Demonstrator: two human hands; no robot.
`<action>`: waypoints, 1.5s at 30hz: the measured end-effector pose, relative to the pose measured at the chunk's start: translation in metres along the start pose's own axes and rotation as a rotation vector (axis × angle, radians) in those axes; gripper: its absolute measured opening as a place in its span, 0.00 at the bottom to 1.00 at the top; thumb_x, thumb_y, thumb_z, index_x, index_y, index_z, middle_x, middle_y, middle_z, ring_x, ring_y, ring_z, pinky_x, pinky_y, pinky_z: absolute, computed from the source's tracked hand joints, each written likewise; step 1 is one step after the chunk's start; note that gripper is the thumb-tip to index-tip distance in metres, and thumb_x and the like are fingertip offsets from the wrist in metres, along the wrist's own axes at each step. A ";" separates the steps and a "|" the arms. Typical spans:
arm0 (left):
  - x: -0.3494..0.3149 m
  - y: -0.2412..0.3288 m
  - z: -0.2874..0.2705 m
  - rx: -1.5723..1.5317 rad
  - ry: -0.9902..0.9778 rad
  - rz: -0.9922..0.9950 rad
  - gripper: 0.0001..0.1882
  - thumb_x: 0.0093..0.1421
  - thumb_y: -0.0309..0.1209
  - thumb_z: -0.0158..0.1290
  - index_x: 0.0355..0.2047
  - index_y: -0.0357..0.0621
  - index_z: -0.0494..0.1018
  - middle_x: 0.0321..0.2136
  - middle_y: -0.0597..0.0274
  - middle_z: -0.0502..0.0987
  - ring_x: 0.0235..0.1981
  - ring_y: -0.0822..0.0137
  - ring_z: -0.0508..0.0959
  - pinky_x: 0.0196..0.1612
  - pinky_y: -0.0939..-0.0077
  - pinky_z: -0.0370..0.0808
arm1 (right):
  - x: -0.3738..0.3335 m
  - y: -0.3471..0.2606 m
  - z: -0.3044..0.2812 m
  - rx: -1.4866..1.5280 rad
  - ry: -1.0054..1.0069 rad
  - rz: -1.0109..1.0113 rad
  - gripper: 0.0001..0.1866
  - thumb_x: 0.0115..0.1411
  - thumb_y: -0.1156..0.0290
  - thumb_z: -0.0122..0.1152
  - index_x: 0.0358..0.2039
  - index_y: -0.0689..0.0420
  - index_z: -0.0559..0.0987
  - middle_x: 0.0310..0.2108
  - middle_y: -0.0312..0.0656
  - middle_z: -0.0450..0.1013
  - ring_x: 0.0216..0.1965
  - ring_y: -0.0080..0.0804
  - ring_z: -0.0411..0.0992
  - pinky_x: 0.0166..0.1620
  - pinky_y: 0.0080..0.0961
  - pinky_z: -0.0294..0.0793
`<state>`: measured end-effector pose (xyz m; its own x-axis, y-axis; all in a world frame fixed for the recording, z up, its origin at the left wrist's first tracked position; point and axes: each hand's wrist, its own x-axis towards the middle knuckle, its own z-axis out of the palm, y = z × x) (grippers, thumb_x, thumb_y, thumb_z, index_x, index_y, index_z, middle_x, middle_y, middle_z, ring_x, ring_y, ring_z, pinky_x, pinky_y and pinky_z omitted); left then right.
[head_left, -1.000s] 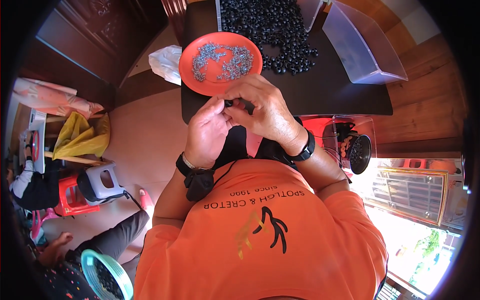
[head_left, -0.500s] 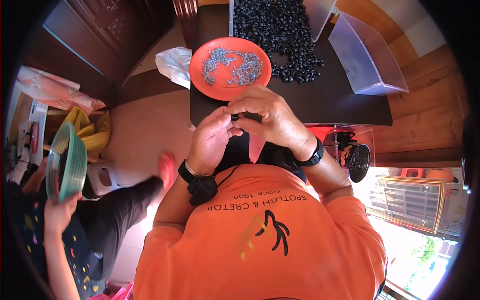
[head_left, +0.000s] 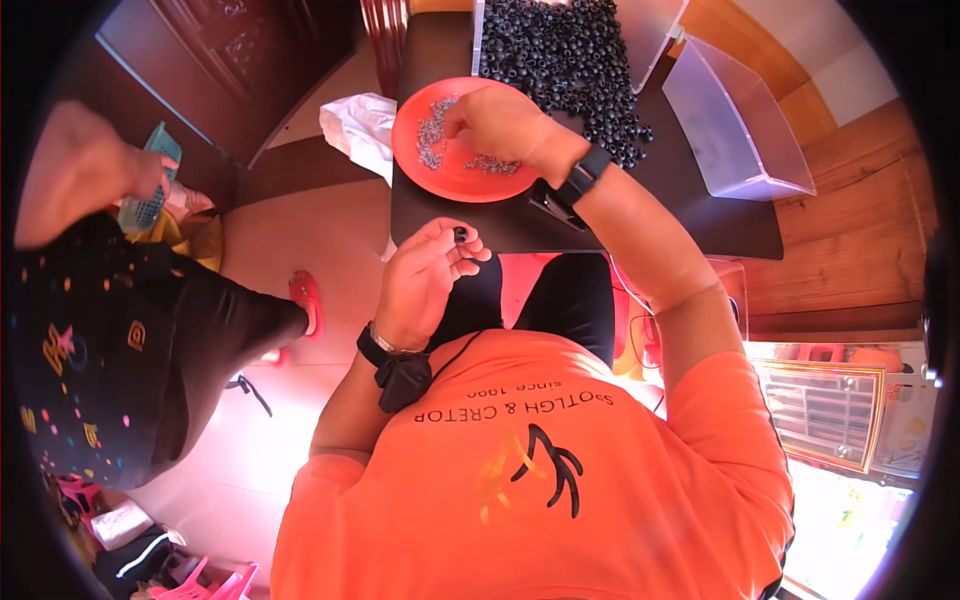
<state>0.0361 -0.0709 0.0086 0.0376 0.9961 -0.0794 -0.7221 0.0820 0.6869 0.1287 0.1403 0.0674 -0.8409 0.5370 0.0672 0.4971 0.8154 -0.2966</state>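
On the dark worktop (head_left: 500, 225) a clear plastic box (head_left: 735, 130) sits at the right beside a heap of small black rings (head_left: 565, 50) that is cut off at the top, and a crumpled white bag (head_left: 358, 125) hangs off the left edge. The left hand (head_left: 425, 275) pinches one small black ring (head_left: 461, 235) between its fingertips just in front of the worktop. The right hand (head_left: 500, 125) reaches into the orange plate (head_left: 455, 175) of tiny grey metal bits (head_left: 432, 135), its fingers curled on them, though what they grip is too small to tell.

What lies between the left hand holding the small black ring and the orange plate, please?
Only bare dark table separates the left hand from the orange plate, in the head view.
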 end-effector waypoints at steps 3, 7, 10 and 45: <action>-0.003 0.001 -0.002 0.027 0.015 0.002 0.12 0.65 0.34 0.43 0.40 0.37 0.69 0.37 0.57 0.73 0.41 0.60 0.75 0.45 0.72 0.69 | 0.012 -0.007 0.006 -0.038 -0.050 -0.114 0.09 0.49 0.71 0.59 0.31 0.55 0.82 0.31 0.44 0.77 0.34 0.43 0.76 0.40 0.37 0.73; -0.010 0.001 -0.004 0.023 0.034 0.038 0.13 0.65 0.34 0.43 0.40 0.36 0.69 0.36 0.57 0.72 0.41 0.60 0.75 0.45 0.72 0.69 | 0.020 -0.007 0.020 -0.013 -0.064 -0.208 0.09 0.48 0.73 0.59 0.31 0.57 0.81 0.30 0.46 0.77 0.34 0.43 0.76 0.39 0.38 0.73; -0.009 -0.008 -0.004 0.003 -0.015 0.071 0.12 0.66 0.33 0.43 0.39 0.35 0.69 0.37 0.57 0.73 0.41 0.61 0.75 0.43 0.72 0.70 | 0.012 0.017 0.028 -0.036 0.003 -0.245 0.08 0.48 0.73 0.59 0.31 0.58 0.81 0.30 0.47 0.77 0.34 0.44 0.76 0.40 0.38 0.73; 0.007 -0.006 0.040 -0.175 -0.188 0.080 0.15 0.67 0.36 0.39 0.41 0.38 0.71 0.38 0.55 0.73 0.44 0.56 0.74 0.46 0.67 0.70 | -0.125 -0.036 -0.009 1.464 0.043 -0.022 0.07 0.61 0.75 0.58 0.38 0.64 0.79 0.28 0.40 0.76 0.27 0.24 0.73 0.33 0.21 0.73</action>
<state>0.0685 -0.0631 0.0331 0.0916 0.9889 0.1172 -0.8358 0.0124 0.5489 0.2176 0.0455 0.0778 -0.8252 0.5551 0.1044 -0.1945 -0.1059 -0.9752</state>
